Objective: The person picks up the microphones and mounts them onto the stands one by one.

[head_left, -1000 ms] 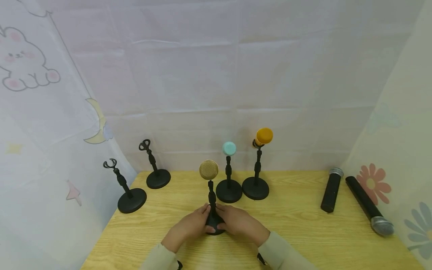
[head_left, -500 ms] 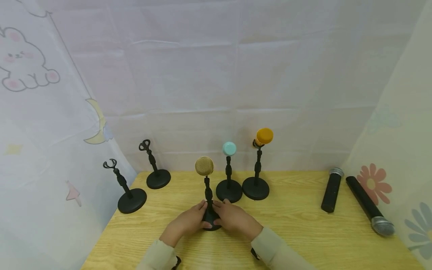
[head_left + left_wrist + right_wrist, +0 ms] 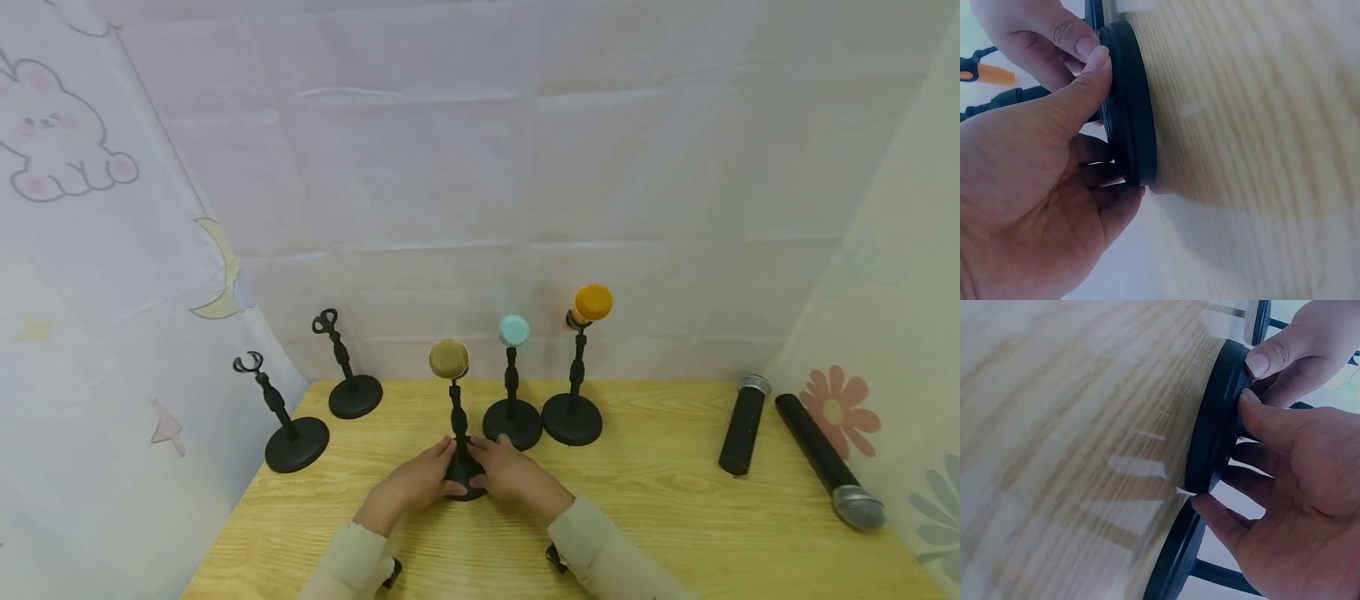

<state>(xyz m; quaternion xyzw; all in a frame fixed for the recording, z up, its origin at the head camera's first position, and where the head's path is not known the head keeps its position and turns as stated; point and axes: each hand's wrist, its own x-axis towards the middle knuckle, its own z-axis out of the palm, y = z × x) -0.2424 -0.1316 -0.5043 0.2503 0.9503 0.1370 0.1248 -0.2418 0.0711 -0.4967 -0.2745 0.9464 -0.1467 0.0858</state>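
Observation:
Both of my hands hold the round black base (image 3: 467, 481) of a tabletop microphone stand (image 3: 458, 408), which carries a microphone with a gold mesh head (image 3: 448, 358). My left hand (image 3: 420, 478) grips the base's left side and my right hand (image 3: 519, 478) its right side. In the left wrist view the left thumb presses on top of the base (image 3: 1132, 106), with fingers curled at its rim. The right wrist view shows the right hand (image 3: 1310, 475) gripping the base (image 3: 1217, 419) likewise, a fingertip close to a neighbouring base (image 3: 1175, 553). The stand is upright.
Just behind and right are stands with a mint-topped microphone (image 3: 513, 331) and an orange-yellow one (image 3: 592, 302). Two stands with bare clips, one nearer (image 3: 297, 445) and one farther (image 3: 356, 397), occupy the left. Two black microphones lie right, one short (image 3: 742, 427), one longer (image 3: 819, 446).
The stand with the gold microphone has moved away from me and a little left, with both hands on its base. The other stands and the lying microphones keep their places.

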